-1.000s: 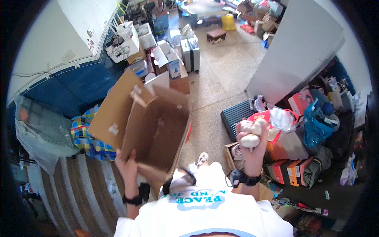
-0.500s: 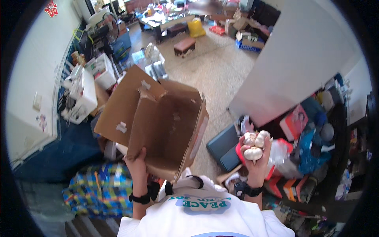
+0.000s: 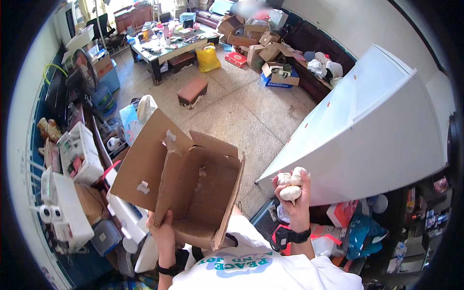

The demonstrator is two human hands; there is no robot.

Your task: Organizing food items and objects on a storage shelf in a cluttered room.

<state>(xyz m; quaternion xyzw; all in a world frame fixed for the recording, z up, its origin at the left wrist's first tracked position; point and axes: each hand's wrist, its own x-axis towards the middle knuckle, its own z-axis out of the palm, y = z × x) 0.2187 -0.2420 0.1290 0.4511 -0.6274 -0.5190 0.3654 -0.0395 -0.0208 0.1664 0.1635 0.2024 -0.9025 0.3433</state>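
Note:
An open cardboard box (image 3: pixel 193 193) is gripped at its near left edge by my left hand (image 3: pixel 163 237). Its wide flap (image 3: pixel 145 166) leans out to the left, with torn white tape bits on it. The inside of the box that shows holds nothing. My right hand (image 3: pixel 296 205) is raised to the right of the box, apart from it, with fingers curled round several white garlic bulbs (image 3: pixel 291 193). Both wrists wear black bands.
A white board-like panel (image 3: pixel 348 140) stands on the right. Ahead on the floor are a brown-topped stool (image 3: pixel 193 90), a yellow bag (image 3: pixel 208 59) and a cluttered table (image 3: pixel 169 46). Cardboard boxes (image 3: pixel 256 36) pile up at the back. White foam bins (image 3: pixel 79 152) line the left wall.
My view has swung up and turned, showing more of the room ahead and the white panel. The box stays in my left hand, the garlic in my right.

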